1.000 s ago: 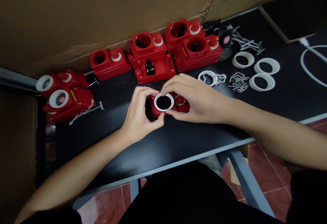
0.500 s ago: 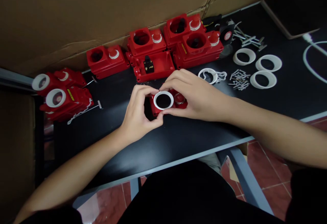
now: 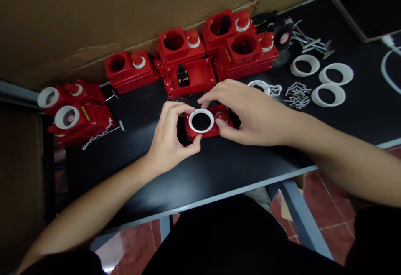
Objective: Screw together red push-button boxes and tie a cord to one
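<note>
A white ring (image 3: 191, 128) sits upright on a small red housing cover (image 3: 209, 133) on the table before me. My left hand (image 3: 175, 131) curls around the ring's left side, index finger at its far edge and thumb at its near edge. Over the cover's right part, my right hand (image 3: 247, 114) has its thumb and fingers spread apart. Its thumb tip is beside a round red cap (image 3: 222, 117) on the cover; I cannot tell whether it touches. The fingers of this hand hold nothing visible.
Behind stands an open red box (image 3: 200, 83) with a black switch, among several red housings (image 3: 133, 72). Two ringed housings (image 3: 94, 120) are at left. To the right lie several white rings (image 3: 328, 95), a screw pile (image 3: 297, 95), metal T-shaped rods (image 3: 313, 43) and a tablet-like device (image 3: 366, 7).
My right hand has let go of the ring and opened, its thumb shifting right toward the red cap. My left hand stays at the ring. The view has shifted slightly.
</note>
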A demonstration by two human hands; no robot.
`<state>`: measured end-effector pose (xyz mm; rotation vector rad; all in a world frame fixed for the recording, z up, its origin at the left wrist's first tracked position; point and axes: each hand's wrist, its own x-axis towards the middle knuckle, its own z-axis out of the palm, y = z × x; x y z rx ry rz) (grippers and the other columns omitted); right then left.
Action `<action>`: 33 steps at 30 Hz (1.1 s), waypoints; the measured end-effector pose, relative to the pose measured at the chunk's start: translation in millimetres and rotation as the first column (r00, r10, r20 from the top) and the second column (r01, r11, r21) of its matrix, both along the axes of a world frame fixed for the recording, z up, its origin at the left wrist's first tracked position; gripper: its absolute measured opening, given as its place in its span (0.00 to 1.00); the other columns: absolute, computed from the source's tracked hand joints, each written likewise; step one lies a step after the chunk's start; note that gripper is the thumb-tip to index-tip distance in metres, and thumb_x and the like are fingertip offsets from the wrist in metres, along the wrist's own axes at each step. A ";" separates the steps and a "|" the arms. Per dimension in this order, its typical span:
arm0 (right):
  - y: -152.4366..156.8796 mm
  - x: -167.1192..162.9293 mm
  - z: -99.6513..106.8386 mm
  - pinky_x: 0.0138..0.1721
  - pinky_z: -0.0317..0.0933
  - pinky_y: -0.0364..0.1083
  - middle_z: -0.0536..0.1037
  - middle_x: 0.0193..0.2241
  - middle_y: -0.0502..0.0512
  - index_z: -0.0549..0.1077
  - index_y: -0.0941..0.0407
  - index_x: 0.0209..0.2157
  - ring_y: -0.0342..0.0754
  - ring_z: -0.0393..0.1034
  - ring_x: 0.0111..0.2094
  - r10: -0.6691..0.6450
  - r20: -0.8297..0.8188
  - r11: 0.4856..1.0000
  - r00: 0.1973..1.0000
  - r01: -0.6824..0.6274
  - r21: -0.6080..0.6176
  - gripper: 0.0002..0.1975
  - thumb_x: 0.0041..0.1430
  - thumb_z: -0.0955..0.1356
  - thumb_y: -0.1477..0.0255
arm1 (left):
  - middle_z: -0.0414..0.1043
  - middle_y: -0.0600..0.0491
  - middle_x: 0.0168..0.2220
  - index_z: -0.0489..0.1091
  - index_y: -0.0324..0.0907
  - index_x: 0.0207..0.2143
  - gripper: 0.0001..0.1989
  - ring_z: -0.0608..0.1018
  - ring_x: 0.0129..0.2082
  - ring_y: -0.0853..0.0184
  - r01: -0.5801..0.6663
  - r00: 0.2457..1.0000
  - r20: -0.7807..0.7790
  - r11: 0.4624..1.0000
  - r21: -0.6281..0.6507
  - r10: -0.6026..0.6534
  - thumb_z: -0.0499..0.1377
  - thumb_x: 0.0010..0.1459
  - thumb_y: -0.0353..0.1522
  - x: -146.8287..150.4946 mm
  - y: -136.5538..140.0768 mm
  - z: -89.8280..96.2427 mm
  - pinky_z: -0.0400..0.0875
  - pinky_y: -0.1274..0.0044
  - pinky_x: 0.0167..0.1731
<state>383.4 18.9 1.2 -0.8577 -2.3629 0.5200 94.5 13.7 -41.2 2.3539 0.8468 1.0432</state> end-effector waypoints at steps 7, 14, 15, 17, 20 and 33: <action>0.6 1.2 -0.6 0.53 0.73 0.53 0.86 0.52 0.61 0.80 0.57 0.62 0.54 0.78 0.51 -0.005 0.032 1.000 0.999 0.004 0.027 0.17 0.79 0.70 0.67 | 0.75 0.46 0.60 0.69 0.48 0.66 0.31 0.83 0.60 0.51 0.007 1.000 -0.006 1.000 0.004 -0.007 0.73 0.66 0.29 -0.2 0.7 -1.1 0.87 0.59 0.59; 0.2 2.5 2.1 0.53 0.73 0.54 0.88 0.50 0.60 0.81 0.57 0.62 0.54 0.80 0.50 -0.026 0.026 1.000 0.999 0.026 0.002 0.16 0.79 0.70 0.67 | 0.75 0.46 0.60 0.68 0.49 0.67 0.32 0.82 0.59 0.51 0.004 1.000 -0.031 1.000 0.006 -0.004 0.74 0.65 0.29 -1.0 0.4 -0.1 0.86 0.59 0.59; 0.1 2.6 2.7 0.53 0.73 0.53 0.88 0.49 0.59 0.81 0.56 0.62 0.54 0.80 0.49 -0.029 0.027 0.999 0.999 0.030 -0.012 0.16 0.79 0.70 0.66 | 0.75 0.45 0.61 0.68 0.49 0.67 0.32 0.82 0.60 0.51 0.005 1.000 -0.025 1.000 0.008 -0.005 0.74 0.65 0.29 -1.0 0.3 0.0 0.86 0.59 0.59; -0.2 2.7 3.6 0.54 0.74 0.53 0.89 0.47 0.57 0.81 0.55 0.62 0.53 0.81 0.48 -0.036 0.027 0.998 0.999 0.037 -0.042 0.17 0.79 0.70 0.66 | 0.75 0.46 0.60 0.68 0.49 0.67 0.32 0.82 0.60 0.51 0.003 1.000 -0.021 1.000 0.008 -0.003 0.74 0.65 0.28 -0.8 0.1 0.3 0.86 0.59 0.59; -1.1 3.2 4.0 0.54 0.74 0.52 0.90 0.44 0.55 0.81 0.55 0.64 0.51 0.82 0.44 -0.047 0.033 0.997 0.998 0.049 -0.064 0.18 0.79 0.70 0.66 | 0.75 0.46 0.60 0.68 0.49 0.66 0.32 0.82 0.59 0.51 0.001 1.000 -0.031 1.000 0.006 -0.001 0.74 0.64 0.28 -0.5 -0.2 0.5 0.87 0.59 0.59; -6.7 2.1 8.4 0.47 0.72 0.48 0.86 0.36 0.49 0.83 0.54 0.57 0.46 0.81 0.38 -0.050 -0.010 0.998 0.999 0.051 0.027 0.12 0.81 0.69 0.69 | 0.76 0.45 0.60 0.69 0.49 0.66 0.32 0.83 0.60 0.51 -0.001 1.000 -0.019 1.000 0.006 0.001 0.74 0.64 0.29 -0.4 0.3 -0.2 0.87 0.60 0.58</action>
